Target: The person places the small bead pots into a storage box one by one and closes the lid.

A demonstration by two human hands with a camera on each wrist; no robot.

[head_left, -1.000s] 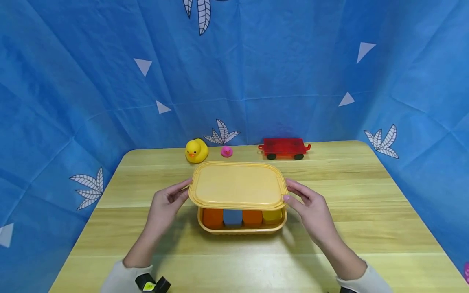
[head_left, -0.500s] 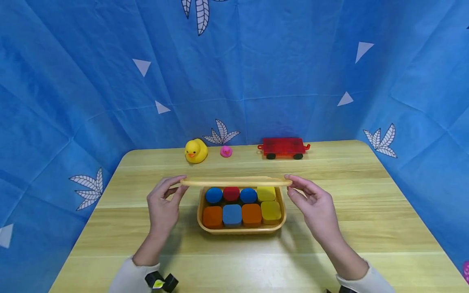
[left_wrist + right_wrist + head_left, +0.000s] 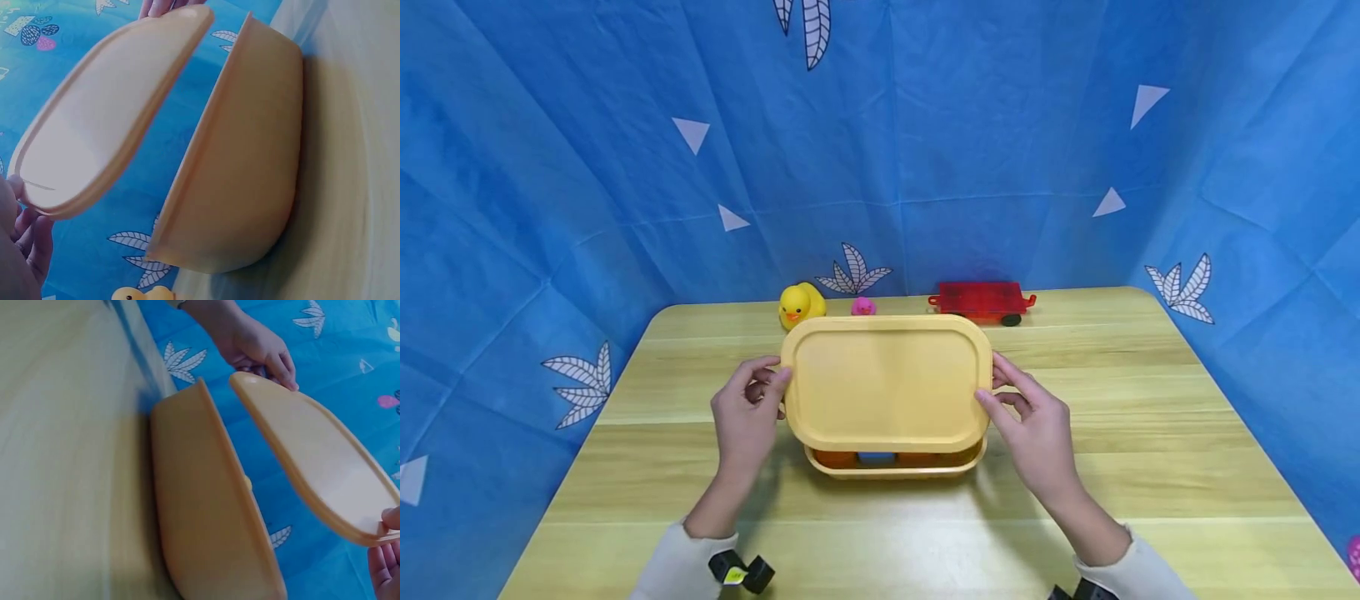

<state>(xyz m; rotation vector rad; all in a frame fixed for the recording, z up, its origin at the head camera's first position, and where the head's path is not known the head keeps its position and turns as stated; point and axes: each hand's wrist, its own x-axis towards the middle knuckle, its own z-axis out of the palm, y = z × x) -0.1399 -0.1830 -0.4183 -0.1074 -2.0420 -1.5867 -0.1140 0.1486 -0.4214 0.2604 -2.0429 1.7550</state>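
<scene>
A yellow-orange lid [image 3: 887, 387] is tilted in the air above a box of the same colour [image 3: 895, 473], apart from its rim. My left hand [image 3: 748, 412] pinches the lid's left end between thumb and fingers. At the other end my right hand [image 3: 1036, 425] pinches it the same way. Inside the box only the front edges of orange and blue blocks [image 3: 876, 457] show; the lid hides the others. Both wrist views show a gap between the lid [image 3: 106, 119] and the box wall [image 3: 200, 494].
Along the table's back edge stand a yellow rubber duck [image 3: 801, 304], a small pink duck [image 3: 863, 306] and a red toy wagon [image 3: 979, 300]. A blue patterned cloth [image 3: 1000, 125] hangs behind the wooden table [image 3: 1150, 417].
The lid swung from a slanted pose to nearly edge-on, uncovering rows of blocks, then tilted with its broad face towards me. Both hands kept hold of its ends.
</scene>
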